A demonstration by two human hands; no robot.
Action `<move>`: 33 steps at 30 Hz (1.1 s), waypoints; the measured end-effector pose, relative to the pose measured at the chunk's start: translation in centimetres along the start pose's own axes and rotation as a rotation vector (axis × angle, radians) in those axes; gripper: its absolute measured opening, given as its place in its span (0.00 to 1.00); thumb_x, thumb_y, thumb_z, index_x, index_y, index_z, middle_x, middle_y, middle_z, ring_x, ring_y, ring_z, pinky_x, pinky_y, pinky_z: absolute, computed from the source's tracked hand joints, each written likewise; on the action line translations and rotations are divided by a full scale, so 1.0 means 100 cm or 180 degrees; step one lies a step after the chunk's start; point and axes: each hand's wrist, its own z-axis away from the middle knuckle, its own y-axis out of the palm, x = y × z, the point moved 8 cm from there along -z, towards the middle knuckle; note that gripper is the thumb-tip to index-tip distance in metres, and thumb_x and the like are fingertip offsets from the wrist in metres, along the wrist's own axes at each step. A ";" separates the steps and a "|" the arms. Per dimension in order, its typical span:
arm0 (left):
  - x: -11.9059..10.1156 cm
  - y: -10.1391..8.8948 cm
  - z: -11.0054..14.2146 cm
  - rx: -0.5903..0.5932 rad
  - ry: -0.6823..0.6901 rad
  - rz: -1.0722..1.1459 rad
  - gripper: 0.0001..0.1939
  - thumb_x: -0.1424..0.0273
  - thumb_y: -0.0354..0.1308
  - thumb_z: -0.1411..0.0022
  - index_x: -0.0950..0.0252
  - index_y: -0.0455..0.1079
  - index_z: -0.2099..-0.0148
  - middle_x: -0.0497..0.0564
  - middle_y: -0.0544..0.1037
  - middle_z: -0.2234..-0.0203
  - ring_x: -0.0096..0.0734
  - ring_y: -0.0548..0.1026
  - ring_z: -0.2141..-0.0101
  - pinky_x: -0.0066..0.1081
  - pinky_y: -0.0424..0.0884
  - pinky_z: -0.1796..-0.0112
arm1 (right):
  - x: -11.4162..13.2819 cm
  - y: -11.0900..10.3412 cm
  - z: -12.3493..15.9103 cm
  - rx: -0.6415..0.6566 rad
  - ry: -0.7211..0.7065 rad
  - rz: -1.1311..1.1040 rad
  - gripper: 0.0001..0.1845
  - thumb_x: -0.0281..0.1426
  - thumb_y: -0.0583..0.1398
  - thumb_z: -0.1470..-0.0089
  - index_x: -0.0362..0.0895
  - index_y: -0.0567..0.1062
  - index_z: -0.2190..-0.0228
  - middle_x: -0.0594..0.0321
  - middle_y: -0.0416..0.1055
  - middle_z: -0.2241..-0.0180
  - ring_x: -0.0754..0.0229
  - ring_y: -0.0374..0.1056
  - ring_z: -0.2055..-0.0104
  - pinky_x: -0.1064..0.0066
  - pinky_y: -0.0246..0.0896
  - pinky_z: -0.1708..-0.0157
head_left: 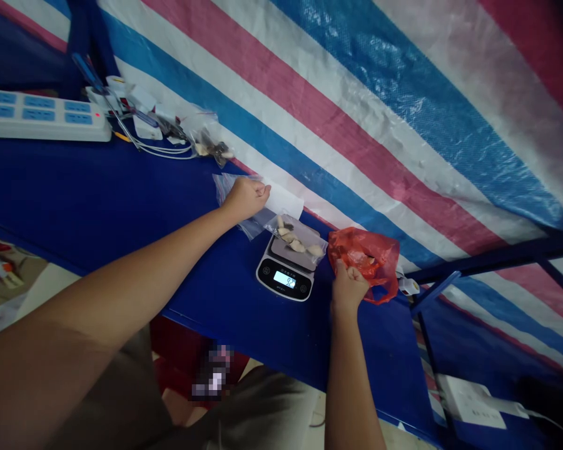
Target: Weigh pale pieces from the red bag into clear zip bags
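A digital kitchen scale (285, 284) stands on the blue tabletop between my hands, its display lit with what looks like a 9 and a 2. On its plate lies a clear zip bag (300, 240) with several pale, dried-looking pieces and a dark one inside. My left hand (246, 199) is closed above a stack of empty clear bags (251, 226) and a white paper sheet (284, 201); anything within its fingers is hidden. To the right of the scale, my right hand (349, 286) pinches the near edge of a crumpled red plastic bag (385, 253), whose contents barely show.
A white power strip (47, 119) sits at the far left of the blue table (122, 200). Beside it lie cables (162, 150) and another filled clear bag (211, 144). A striped tarp (309, 112) rises behind. Another white socket strip (471, 400) is at lower right.
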 end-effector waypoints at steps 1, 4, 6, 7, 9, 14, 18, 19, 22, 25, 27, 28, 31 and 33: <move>0.001 0.001 0.001 0.0025 0.0020 -0.0015 0.26 0.70 0.56 0.40 0.61 0.44 0.83 0.41 0.46 0.87 0.23 0.48 0.82 0.34 0.49 0.75 | 0.002 0.002 0.000 0.0021 -0.0028 -0.0007 0.31 0.44 0.64 0.49 0.51 0.47 0.82 0.75 0.42 0.84 0.68 0.41 0.80 0.72 0.41 0.82; 0.005 0.002 0.004 0.0027 -0.0034 -0.0070 0.27 0.68 0.56 0.39 0.61 0.42 0.82 0.41 0.45 0.87 0.23 0.47 0.81 0.34 0.48 0.75 | 0.003 0.009 0.001 0.0222 0.0106 -0.0185 0.25 0.46 0.66 0.52 0.49 0.57 0.81 0.75 0.49 0.82 0.68 0.47 0.79 0.73 0.46 0.79; 0.009 0.003 0.006 0.0099 -0.0151 -0.0149 0.28 0.67 0.56 0.38 0.61 0.43 0.82 0.41 0.45 0.86 0.24 0.47 0.81 0.34 0.48 0.74 | 0.003 0.015 0.002 0.0431 0.0225 -0.0314 0.21 0.47 0.67 0.54 0.47 0.66 0.77 0.74 0.55 0.80 0.67 0.51 0.78 0.73 0.49 0.78; 0.010 0.005 0.006 0.0159 -0.0218 -0.0195 0.28 0.66 0.56 0.38 0.61 0.43 0.82 0.41 0.45 0.86 0.24 0.47 0.81 0.34 0.48 0.74 | 0.003 0.016 0.002 0.0502 0.0253 -0.0377 0.20 0.48 0.67 0.54 0.46 0.70 0.74 0.73 0.59 0.78 0.66 0.53 0.77 0.73 0.51 0.77; 0.012 0.008 0.007 0.0287 -0.0328 -0.0260 0.27 0.66 0.57 0.38 0.61 0.44 0.82 0.41 0.46 0.86 0.24 0.48 0.80 0.34 0.49 0.73 | 0.005 0.020 0.002 0.0663 0.0207 -0.0451 0.20 0.47 0.68 0.54 0.44 0.76 0.68 0.70 0.66 0.74 0.65 0.58 0.74 0.73 0.55 0.74; 0.010 0.014 0.008 0.0526 -0.0251 -0.0181 0.24 0.65 0.56 0.37 0.61 0.46 0.79 0.43 0.54 0.83 0.25 0.54 0.78 0.34 0.52 0.71 | 0.010 0.034 -0.001 0.0945 -0.0182 -0.0195 0.21 0.45 0.68 0.54 0.43 0.80 0.63 0.62 0.74 0.66 0.61 0.65 0.67 0.68 0.63 0.64; 0.008 0.018 0.008 0.0638 -0.0123 -0.0192 0.24 0.66 0.55 0.37 0.61 0.45 0.80 0.43 0.54 0.82 0.26 0.54 0.78 0.34 0.52 0.71 | 0.013 0.037 -0.002 0.0966 -0.0261 -0.0173 0.17 0.44 0.67 0.53 0.43 0.80 0.68 0.60 0.75 0.66 0.59 0.68 0.65 0.65 0.66 0.59; 0.008 0.018 0.008 0.0647 -0.0120 -0.0220 0.24 0.66 0.55 0.37 0.61 0.45 0.80 0.43 0.54 0.83 0.26 0.54 0.78 0.34 0.52 0.71 | 0.013 0.033 -0.001 0.0944 -0.0230 -0.0224 0.16 0.44 0.67 0.53 0.43 0.80 0.69 0.61 0.75 0.66 0.59 0.68 0.64 0.65 0.66 0.59; 0.010 0.017 0.008 0.0608 -0.0210 -0.0318 0.23 0.68 0.57 0.39 0.61 0.47 0.79 0.43 0.56 0.82 0.26 0.56 0.78 0.34 0.53 0.71 | 0.010 -0.012 -0.002 0.0278 -0.0099 -0.0331 0.13 0.41 0.66 0.54 0.43 0.78 0.71 0.64 0.74 0.70 0.59 0.69 0.65 0.65 0.67 0.59; 0.014 0.018 0.009 0.0630 -0.0368 -0.0331 0.15 0.68 0.60 0.41 0.62 0.56 0.75 0.44 0.65 0.79 0.26 0.61 0.76 0.32 0.57 0.70 | -0.001 -0.084 -0.007 -0.1074 0.0084 -0.0546 0.08 0.35 0.64 0.56 0.44 0.76 0.73 0.65 0.74 0.71 0.59 0.70 0.65 0.66 0.69 0.59; 0.015 0.021 0.010 0.0713 -0.0413 -0.0314 0.11 0.67 0.60 0.42 0.62 0.61 0.71 0.45 0.69 0.76 0.27 0.64 0.75 0.32 0.60 0.69 | -0.014 -0.107 -0.021 -0.1288 0.0489 -0.0974 0.04 0.32 0.61 0.57 0.46 0.72 0.74 0.66 0.74 0.71 0.59 0.72 0.64 0.68 0.70 0.58; 0.016 0.022 0.011 0.0748 -0.0416 -0.0319 0.10 0.67 0.60 0.42 0.62 0.61 0.70 0.45 0.70 0.75 0.27 0.65 0.74 0.32 0.61 0.69 | -0.021 -0.105 -0.032 -0.1058 0.0842 -0.1209 0.03 0.31 0.60 0.58 0.46 0.71 0.75 0.67 0.74 0.71 0.59 0.73 0.63 0.68 0.71 0.57; 0.017 0.023 0.012 0.0773 -0.0440 -0.0351 0.10 0.66 0.60 0.42 0.62 0.61 0.70 0.45 0.71 0.74 0.27 0.65 0.74 0.32 0.62 0.68 | -0.017 -0.093 -0.066 -0.0453 0.1314 -0.1476 0.03 0.30 0.58 0.60 0.46 0.69 0.77 0.63 0.74 0.74 0.56 0.76 0.64 0.65 0.73 0.60; 0.019 0.022 0.012 0.0771 -0.0478 -0.0352 0.10 0.66 0.59 0.42 0.62 0.61 0.70 0.45 0.71 0.75 0.27 0.66 0.74 0.31 0.62 0.68 | 0.003 -0.076 -0.083 0.0138 0.1272 -0.1770 0.04 0.32 0.59 0.59 0.46 0.69 0.77 0.61 0.74 0.72 0.52 0.77 0.62 0.60 0.74 0.59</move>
